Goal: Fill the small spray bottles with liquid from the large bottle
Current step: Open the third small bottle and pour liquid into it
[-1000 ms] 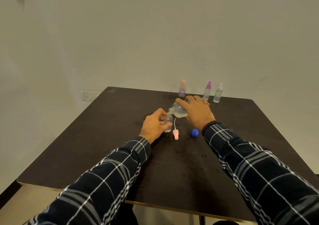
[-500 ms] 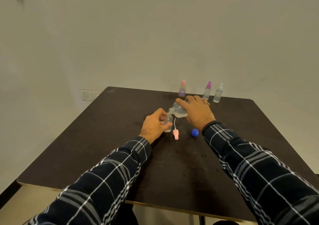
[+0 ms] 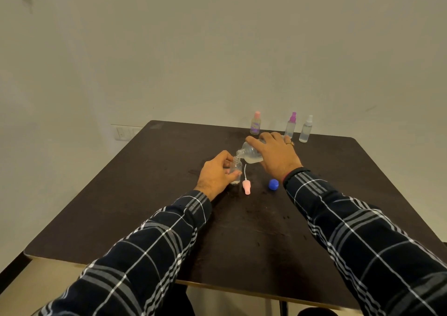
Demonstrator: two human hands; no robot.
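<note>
My left hand (image 3: 217, 175) grips a small clear spray bottle (image 3: 235, 170) that stands upright and uncapped on the dark table (image 3: 169, 170). My right hand (image 3: 275, 156) holds the large clear bottle (image 3: 250, 154) tilted to the left, its open neck right over the small bottle's mouth. The small bottle's pink spray top (image 3: 246, 187) with its white tube lies on the table just right of it. A blue cap (image 3: 273, 184) lies beside my right wrist.
Three capped spray bottles stand near the table's far edge: a pink-topped one (image 3: 255, 123), a purple-topped one (image 3: 290, 125) and a white-topped one (image 3: 306, 129). A pale wall rises behind the table. Both plaid sleeves cross the near half of the table.
</note>
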